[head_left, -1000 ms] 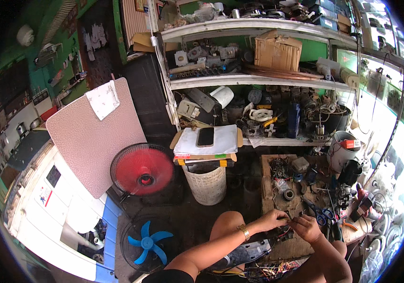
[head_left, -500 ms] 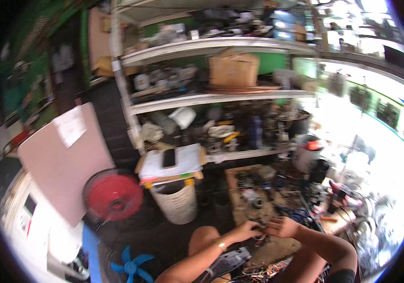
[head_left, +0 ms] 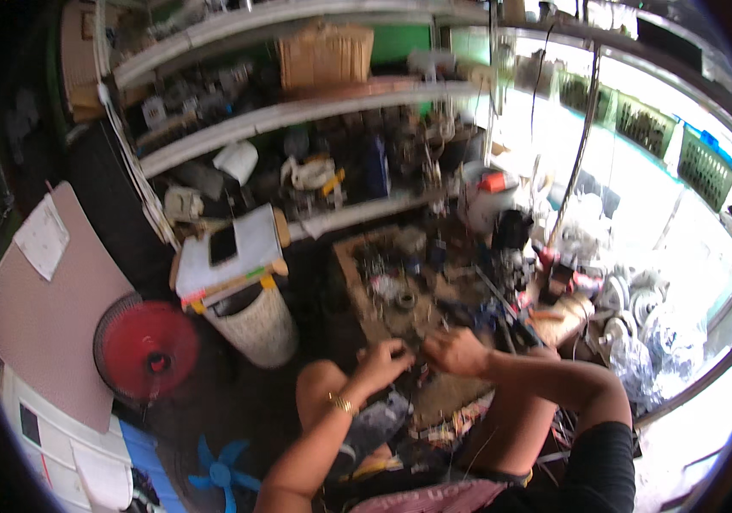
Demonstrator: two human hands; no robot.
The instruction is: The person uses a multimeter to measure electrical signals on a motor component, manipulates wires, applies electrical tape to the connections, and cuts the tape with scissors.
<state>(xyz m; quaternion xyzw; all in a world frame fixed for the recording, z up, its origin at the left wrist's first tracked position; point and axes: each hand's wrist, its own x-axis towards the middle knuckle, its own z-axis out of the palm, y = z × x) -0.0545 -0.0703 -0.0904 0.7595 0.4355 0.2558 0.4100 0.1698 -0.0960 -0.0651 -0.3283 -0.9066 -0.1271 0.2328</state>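
My left hand (head_left: 380, 362), with a gold watch (head_left: 343, 403) on its wrist, is raised over my lap with its fingers curled in a pinch. Close to its right is my right hand (head_left: 457, 351), fingers bent and pressed together. Whatever the two hold between their fingertips is too small and blurred to name. Below them lies a worn wooden board (head_left: 443, 396) with a bundle of coloured wires (head_left: 456, 425) on its near part. A roll of tape (head_left: 405, 300) sits on the board beyond my hands, among small dark parts.
A white bin (head_left: 256, 329) bears papers and a dark phone (head_left: 223, 245). To the left are a red round fan (head_left: 148, 349) and blue fan blades (head_left: 221, 472). Loaded shelves (head_left: 315, 107) stand behind. Plastic-wrapped parts (head_left: 661, 338) are heaped at right.
The view has turned right and downward, so the surroundings appear farther left and higher. My hands stay close together, fingers still bent.
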